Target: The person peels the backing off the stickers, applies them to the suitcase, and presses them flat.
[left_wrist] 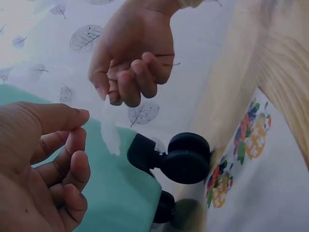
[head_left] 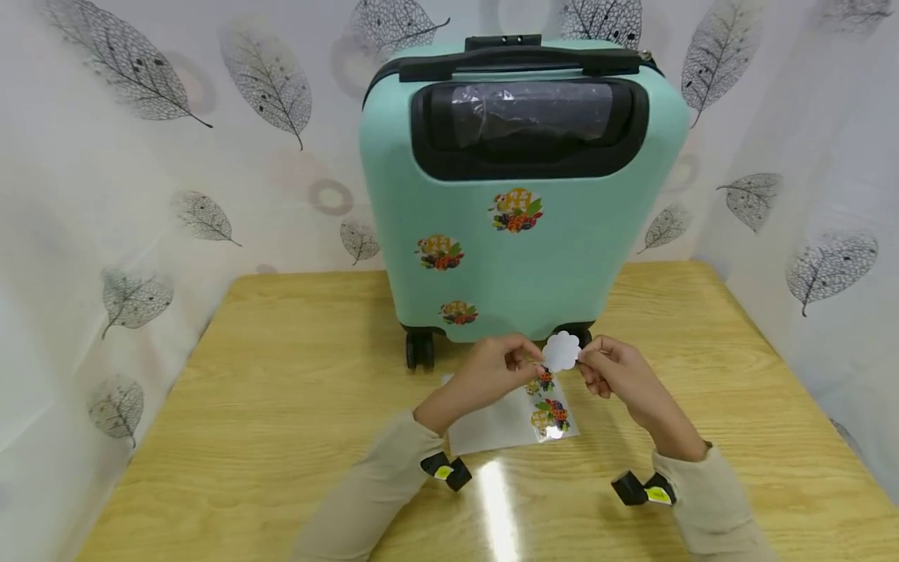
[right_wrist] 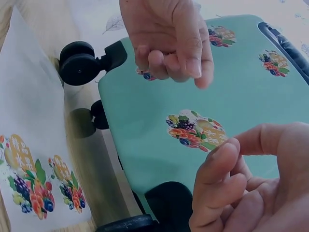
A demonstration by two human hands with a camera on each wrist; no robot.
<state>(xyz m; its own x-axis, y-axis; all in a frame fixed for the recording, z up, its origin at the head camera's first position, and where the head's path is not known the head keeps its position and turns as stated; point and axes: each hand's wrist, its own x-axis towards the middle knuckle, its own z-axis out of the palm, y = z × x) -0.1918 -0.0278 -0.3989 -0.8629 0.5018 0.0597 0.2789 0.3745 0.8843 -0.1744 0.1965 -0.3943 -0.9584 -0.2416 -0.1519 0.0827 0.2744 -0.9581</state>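
A scalloped round sticker (head_left: pixel 562 351) is pinched at its edge between the thumb and index finger of my right hand (head_left: pixel 621 376). Its white back faces the head camera; the right wrist view shows its printed fruit side (right_wrist: pixel 193 131). Close by the opposite edge is my left hand (head_left: pixel 495 376), its fingers loosely bent, with a gap to the sticker in the left wrist view. Behind both hands a mint-green suitcase (head_left: pixel 562 265) stands upright, bearing three fruit stickers, among them an upper one (head_left: pixel 516 211). Under the hands lies a sticker sheet (head_left: pixel 492 425), partly hidden by the left hand.
The wooden table (head_left: pixel 295 390) carries the suitcase and the sheet. Black wheels (head_left: pixel 420 350) hold the suitcase up. A pale curtain with leaf prints (head_left: pixel 270 82) hangs behind and at both sides. Each sleeve has a small black camera strapped at the wrist.
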